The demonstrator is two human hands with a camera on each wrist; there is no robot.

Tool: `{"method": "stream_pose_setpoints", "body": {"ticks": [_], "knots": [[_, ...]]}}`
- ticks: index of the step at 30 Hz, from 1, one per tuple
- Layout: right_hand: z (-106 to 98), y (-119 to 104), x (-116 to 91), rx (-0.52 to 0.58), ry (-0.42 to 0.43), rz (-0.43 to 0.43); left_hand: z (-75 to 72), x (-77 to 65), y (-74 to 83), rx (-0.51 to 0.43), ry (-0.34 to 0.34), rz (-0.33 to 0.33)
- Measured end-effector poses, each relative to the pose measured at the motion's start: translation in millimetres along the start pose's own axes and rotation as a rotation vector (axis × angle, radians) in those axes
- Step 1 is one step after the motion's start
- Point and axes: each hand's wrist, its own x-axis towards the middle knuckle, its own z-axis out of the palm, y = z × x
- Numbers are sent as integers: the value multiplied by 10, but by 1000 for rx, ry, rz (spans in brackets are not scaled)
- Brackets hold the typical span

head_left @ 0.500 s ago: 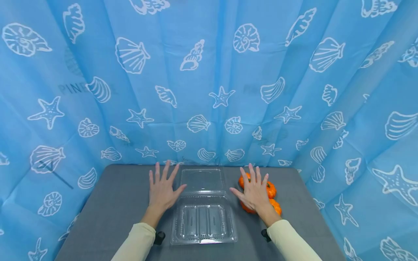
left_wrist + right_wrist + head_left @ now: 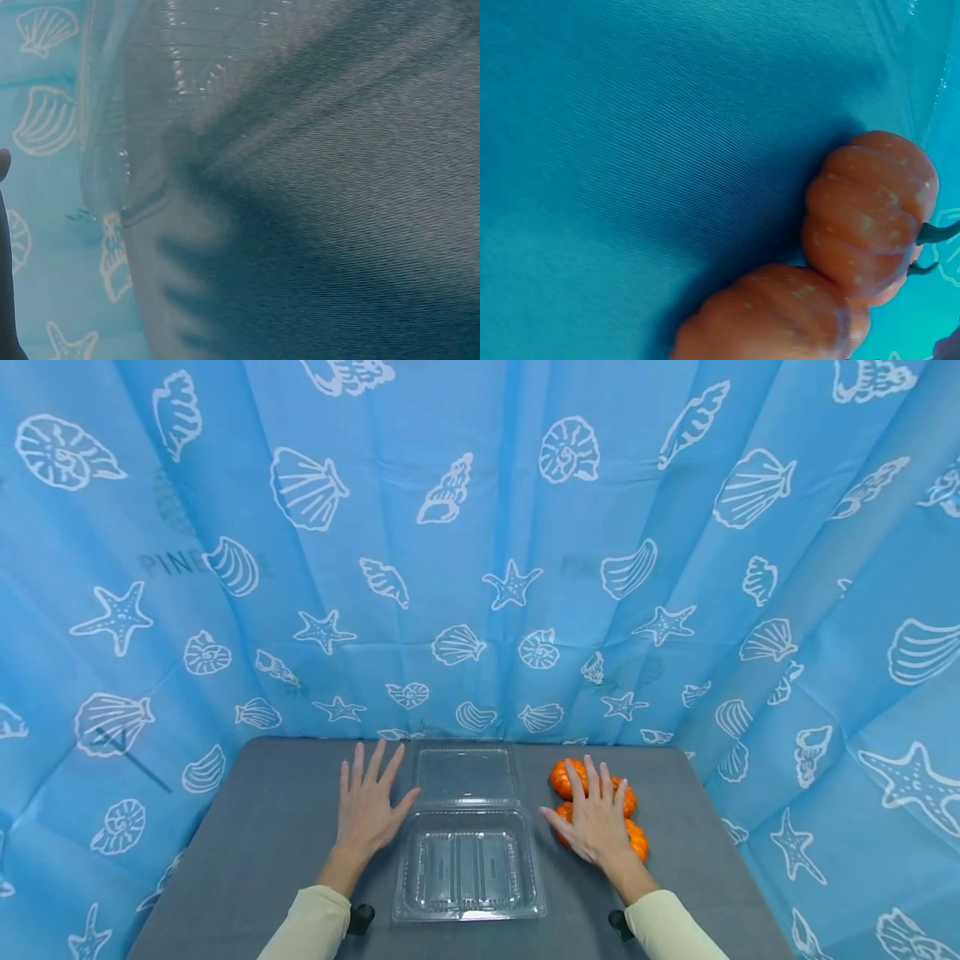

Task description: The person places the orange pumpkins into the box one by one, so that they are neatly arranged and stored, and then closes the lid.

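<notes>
My left hand point(image 2: 367, 810) hovers over the table with its fingers spread, just left of a clear plastic clamshell box point(image 2: 468, 868). The box lies open, its ribbed base nearer me and its lid point(image 2: 465, 774) folded back behind. To the right of the box, my right hand point(image 2: 598, 827) is held with spread fingers above several small orange pumpkins point(image 2: 562, 781), partly covering them. In the right wrist view, one pumpkin point(image 2: 870, 214) with a green stem touches another pumpkin point(image 2: 769, 319). Neither hand holds anything.
A grey cloth covers the table point(image 2: 285, 793). Behind it and along both sides hangs a blue curtain point(image 2: 495, 527) with white shells and starfish, close to the table's back edge. Dark wrist straps point(image 2: 361, 919) show at the cream sleeves point(image 2: 311, 922).
My left hand has shifted slightly left and toward me. The right hand has moved a little right and nearer, uncovering more of the back pumpkin. The box has stayed in place.
</notes>
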Motion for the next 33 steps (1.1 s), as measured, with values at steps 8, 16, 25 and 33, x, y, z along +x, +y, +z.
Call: {"method": "stream_pose_setpoints", "body": {"ticks": [8,16,25,33], "knots": [[118,82,-134,22,60,-11,38,-120,-41,-14,-19,-42],[128,100,-191,19,74,-5,80,-205,-71,-41,12,-47],[174,126,-240,-12,111,-3,118,-295,-71,-97,-28,-110],[171,127,-283,-67,83,21,155,-382,-42,-168,-112,-177]]}}
